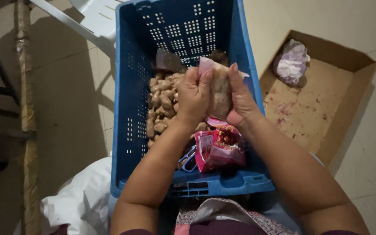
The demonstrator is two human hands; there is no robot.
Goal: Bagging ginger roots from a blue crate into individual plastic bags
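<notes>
- Holding a small clear bag (219,89) stuffed with brown pods between both hands, right over the middle of the blue crate (131,87).
- Left hand (193,96) is closed around the left side of the bag, fingers curled over its top.
- Right hand (241,99) is pressed flat-ish against the bag's right side, fingers gripping the upper edge where a bit of pink plastic pokes out.
- Down in the crate there's a loose heap of the same brown pods (161,106), mostly on the left.
- A pink and red packet (220,148) lies near the crate's close end, with blue-handled scissors (189,159) just beside it.
- Off to the right on the floor sits an open cardboard box (327,109) with a crumpled pale bag (291,62) in its far corner.
- White plastic sheet (81,202) is bunched up at the lower left.
</notes>
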